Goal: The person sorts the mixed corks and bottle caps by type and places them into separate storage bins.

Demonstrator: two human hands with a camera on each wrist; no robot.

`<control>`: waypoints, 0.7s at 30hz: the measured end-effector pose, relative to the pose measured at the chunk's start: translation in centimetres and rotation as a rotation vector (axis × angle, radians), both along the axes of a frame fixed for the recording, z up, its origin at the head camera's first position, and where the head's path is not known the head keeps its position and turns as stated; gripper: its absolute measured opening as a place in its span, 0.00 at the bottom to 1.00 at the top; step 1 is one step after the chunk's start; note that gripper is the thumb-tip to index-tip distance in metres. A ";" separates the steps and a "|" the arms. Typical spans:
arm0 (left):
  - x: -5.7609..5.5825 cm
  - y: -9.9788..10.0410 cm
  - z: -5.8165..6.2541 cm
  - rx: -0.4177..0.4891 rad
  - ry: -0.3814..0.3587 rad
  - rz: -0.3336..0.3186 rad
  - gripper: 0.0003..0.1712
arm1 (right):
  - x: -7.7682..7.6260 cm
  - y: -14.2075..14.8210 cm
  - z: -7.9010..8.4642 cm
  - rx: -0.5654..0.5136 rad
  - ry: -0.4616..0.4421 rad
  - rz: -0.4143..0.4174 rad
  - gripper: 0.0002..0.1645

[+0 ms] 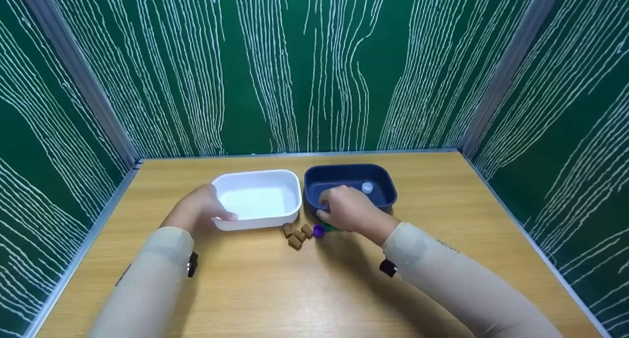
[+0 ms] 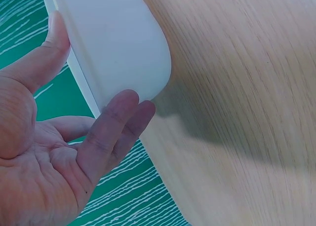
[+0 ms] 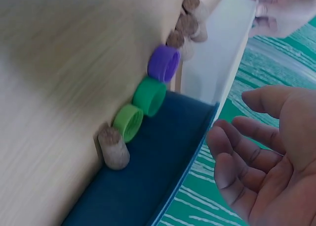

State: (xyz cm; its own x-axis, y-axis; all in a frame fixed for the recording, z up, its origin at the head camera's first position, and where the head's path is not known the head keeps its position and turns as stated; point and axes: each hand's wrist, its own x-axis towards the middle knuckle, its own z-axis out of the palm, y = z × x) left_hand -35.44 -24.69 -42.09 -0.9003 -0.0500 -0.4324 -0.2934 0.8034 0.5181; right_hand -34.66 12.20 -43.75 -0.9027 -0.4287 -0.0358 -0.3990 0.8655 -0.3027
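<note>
My left hand (image 1: 205,203) grips the left end of a white tub (image 1: 255,221), its thumb at the rim and fingertips (image 2: 123,98) against the outer wall. Loosely bent and holding nothing, my right hand (image 1: 350,209) hovers over the near side of a dark blue tub (image 1: 351,170). Inside that tub lies a white bottle cap (image 1: 367,187). In front of the tubs, the right wrist view shows a purple cap (image 3: 163,64), a green cap (image 3: 149,96), a light green cap (image 3: 128,123) and a cork (image 3: 114,148) lined up. My right hand mostly covers the green caps in the head view.
Several corks (image 1: 296,240) lie clustered before the white tub's right corner. The two tubs stand side by side on a wooden table (image 1: 275,298). Green panels with white lines (image 1: 324,82) rise along its back and sides.
</note>
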 end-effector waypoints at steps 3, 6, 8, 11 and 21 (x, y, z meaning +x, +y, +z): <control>-0.1 -0.1 -0.2 0.006 0.005 -0.003 0.70 | 0.4 -0.4 -0.6 0.014 0.023 0.045 0.17; -0.2 -0.2 -0.4 0.008 0.001 -0.001 0.70 | 0.6 -0.8 -1.1 0.025 0.020 0.067 0.17; -0.2 -0.2 -0.4 0.006 -0.001 -0.004 0.71 | 0.7 -1.0 -1.4 0.030 -0.009 0.057 0.18; -0.1 -0.1 -0.3 0.000 -0.002 -0.008 0.72 | 0.8 -1.2 -1.8 0.053 -0.047 0.031 0.21; -0.3 0.1 -0.3 -0.006 0.016 0.003 0.67 | 0.9 -1.6 -3.7 0.066 -0.022 0.045 0.13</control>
